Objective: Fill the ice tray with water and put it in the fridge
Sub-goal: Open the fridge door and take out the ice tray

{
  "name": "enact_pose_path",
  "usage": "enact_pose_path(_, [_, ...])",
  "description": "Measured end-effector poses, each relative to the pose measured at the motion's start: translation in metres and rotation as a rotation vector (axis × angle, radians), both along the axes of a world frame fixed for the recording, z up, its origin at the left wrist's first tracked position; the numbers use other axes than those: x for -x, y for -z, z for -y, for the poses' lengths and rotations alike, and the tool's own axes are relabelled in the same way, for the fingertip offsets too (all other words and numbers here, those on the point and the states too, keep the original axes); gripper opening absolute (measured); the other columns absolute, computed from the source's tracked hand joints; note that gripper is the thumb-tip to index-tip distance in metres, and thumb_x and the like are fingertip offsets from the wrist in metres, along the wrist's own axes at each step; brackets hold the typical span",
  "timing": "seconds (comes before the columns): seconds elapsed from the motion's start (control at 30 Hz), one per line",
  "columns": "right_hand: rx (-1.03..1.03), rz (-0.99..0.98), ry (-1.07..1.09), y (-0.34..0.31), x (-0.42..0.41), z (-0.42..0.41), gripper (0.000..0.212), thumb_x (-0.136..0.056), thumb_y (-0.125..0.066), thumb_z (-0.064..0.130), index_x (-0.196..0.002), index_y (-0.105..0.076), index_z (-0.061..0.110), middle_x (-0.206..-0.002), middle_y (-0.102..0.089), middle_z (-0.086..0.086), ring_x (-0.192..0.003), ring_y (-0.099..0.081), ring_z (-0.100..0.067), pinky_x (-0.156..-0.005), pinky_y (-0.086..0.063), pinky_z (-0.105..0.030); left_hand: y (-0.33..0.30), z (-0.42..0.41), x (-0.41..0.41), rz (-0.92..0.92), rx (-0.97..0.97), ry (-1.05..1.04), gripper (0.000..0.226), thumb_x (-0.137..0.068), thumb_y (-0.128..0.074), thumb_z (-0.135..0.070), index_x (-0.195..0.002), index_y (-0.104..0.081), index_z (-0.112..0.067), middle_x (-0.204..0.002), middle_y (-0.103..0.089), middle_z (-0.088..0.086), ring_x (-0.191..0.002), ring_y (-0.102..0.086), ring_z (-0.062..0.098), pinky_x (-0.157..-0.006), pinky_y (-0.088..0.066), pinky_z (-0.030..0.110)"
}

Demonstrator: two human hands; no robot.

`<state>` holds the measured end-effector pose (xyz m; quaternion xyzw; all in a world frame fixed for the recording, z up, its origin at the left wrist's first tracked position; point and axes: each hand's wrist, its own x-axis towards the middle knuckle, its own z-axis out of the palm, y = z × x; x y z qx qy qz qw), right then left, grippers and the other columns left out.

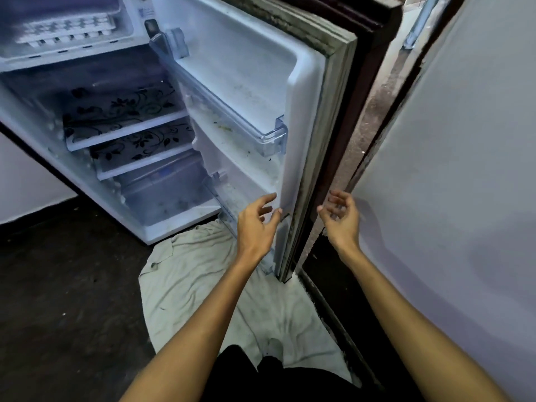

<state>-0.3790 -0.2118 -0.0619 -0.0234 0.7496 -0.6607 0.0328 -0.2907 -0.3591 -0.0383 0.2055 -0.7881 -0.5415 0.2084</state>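
A white ice tray [66,31] lies flat in the freezer compartment at the top left of the open fridge [37,132]. The fridge door [307,117] stands wide open toward me, its edge gasket dirty. My left hand [256,224] hovers at the inner side of the door's lower edge, fingers spread, fingertips touching or nearly touching the door. My right hand [340,219] is on the outer side of the same edge, fingers loosely curled and apart, holding nothing.
Two patterned glass shelves [121,111] and a clear drawer [165,190] fill the fridge body. Clear door bins [272,134] line the door. A crumpled pale cloth [208,291] lies on the dark floor below. A pale wall [464,169] stands close on the right.
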Motion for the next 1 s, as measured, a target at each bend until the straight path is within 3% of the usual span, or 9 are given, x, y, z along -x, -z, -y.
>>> enact_pose_path(0.2, [-0.049,0.153,-0.086,0.035,-0.029,0.028,0.029,-0.087,-0.064,0.002,-0.111,-0.053,0.014,-0.097,-0.056,0.003,-0.081,-0.059,-0.004,-0.07,-0.05,-0.011,0.037,0.036,-0.043,0.146,-0.025,-0.106,0.03,-0.087,-0.066,-0.013,-0.117,-0.065,-0.013,-0.108,-0.066,-0.004,-0.095,-0.065,0.014,-0.075,-0.05,0.02])
enact_pose_path(0.33, [-0.092,0.209,-0.237,0.054,-0.047,0.074,0.03,-0.086,-0.061,-0.005,-0.114,-0.054,0.001,-0.094,-0.054,-0.003,-0.078,-0.057,-0.008,-0.069,-0.047,-0.006,0.056,0.067,-0.074,0.241,-0.07,-0.237,0.028,-0.086,-0.066,-0.011,-0.113,-0.067,-0.012,-0.111,-0.068,0.001,-0.094,-0.067,0.019,-0.075,-0.05,0.024])
enact_pose_path(0.53, [-0.111,0.25,-0.434,0.054,-0.056,0.168,0.027,-0.087,-0.059,-0.004,-0.11,-0.054,0.009,-0.102,-0.056,-0.007,-0.079,-0.057,-0.009,-0.067,-0.048,-0.011,0.065,0.137,-0.104,0.309,-0.124,-0.413,0.028,-0.087,-0.065,-0.015,-0.115,-0.065,-0.013,-0.115,-0.065,-0.002,-0.094,-0.065,0.015,-0.072,-0.046,0.014])
enact_pose_path(0.63, [-0.104,0.227,-0.467,0.043,-0.045,0.232,0.026,-0.088,-0.06,-0.001,-0.108,-0.054,0.015,-0.099,-0.059,-0.004,-0.085,-0.058,-0.017,-0.072,-0.049,-0.015,0.064,0.195,-0.103,0.302,-0.119,-0.457,0.03,-0.088,-0.065,-0.017,-0.117,-0.064,-0.014,-0.118,-0.066,-0.003,-0.096,-0.066,0.014,-0.073,-0.045,0.013])
enact_pose_path(0.73, [-0.055,0.193,-0.471,0.023,-0.028,0.301,0.026,-0.089,-0.058,-0.002,-0.109,-0.054,0.013,-0.098,-0.058,-0.005,-0.088,-0.058,-0.021,-0.085,-0.05,-0.032,0.049,0.262,-0.089,0.262,-0.073,-0.478,0.031,-0.088,-0.065,-0.02,-0.119,-0.063,-0.015,-0.116,-0.066,0.0,-0.098,-0.065,0.013,-0.082,-0.049,0.023])
enact_pose_path(0.9, [0.032,0.088,-0.461,-0.026,0.015,0.41,0.024,-0.091,-0.056,0.001,-0.11,-0.053,0.016,-0.094,-0.057,0.005,-0.09,-0.056,-0.016,-0.092,-0.049,-0.043,0.003,0.377,-0.048,0.178,0.075,-0.47,0.034,-0.091,-0.063,-0.021,-0.124,-0.06,-0.012,-0.121,-0.064,0.005,-0.105,-0.061,0.02,-0.089,-0.051,0.035])
enact_pose_path(1.0, [0.061,-0.008,-0.44,-0.056,0.048,0.463,0.026,-0.092,-0.054,0.0,-0.115,-0.053,0.01,-0.093,-0.056,0.007,-0.09,-0.055,-0.015,-0.092,-0.05,-0.042,-0.031,0.434,-0.014,0.109,0.137,-0.466,0.034,-0.091,-0.061,-0.021,-0.124,-0.059,-0.01,-0.117,-0.064,0.006,-0.101,-0.06,0.017,-0.085,-0.048,0.025])
